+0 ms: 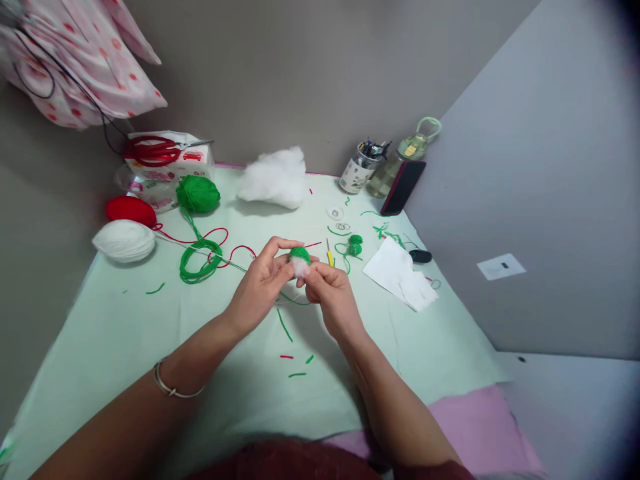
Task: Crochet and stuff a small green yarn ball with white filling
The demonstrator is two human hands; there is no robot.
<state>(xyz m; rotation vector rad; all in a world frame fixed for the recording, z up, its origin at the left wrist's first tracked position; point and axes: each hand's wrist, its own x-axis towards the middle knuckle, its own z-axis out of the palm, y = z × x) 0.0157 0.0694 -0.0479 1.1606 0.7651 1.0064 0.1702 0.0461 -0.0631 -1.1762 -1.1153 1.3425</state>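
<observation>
Green piece: I have it above the middle of the table, held up between both hands, a small rounded green piece [299,253] with a white wad [300,267] showing on the side toward me
Left hand: I see the left hand [263,279] grasping the piece from its left, fingers curved around the far side, thumb against the wad
Right hand: I see the right hand [333,291] grasping the piece at its lower right, thumb and fingers drawn together beside the wad
Bangle: a thin bangle [173,392] circles the left wrist
Just beyond the hands: I make out a yellow tool [329,255] lying on the table [200,427], and to its right two small green bundles [355,245] touching each other
Stuffing: a white heap [274,179] near the back edge
Yarn: on the left, a green ball [199,194], a coil [200,261] of green strand, a red ball [131,212] and a white ball [124,241] just beside it
Scissors: red-handled scissors [155,151] on a box [195,167], back left
Back right: a pen cup [357,173], a bottle [383,179] and a phone [403,188] propped upright
Right side: torn paper [400,275] lying flat, a black object [420,256] beside it
Scraps: short green and red snippets [297,375] scattered on my side of the hands
</observation>
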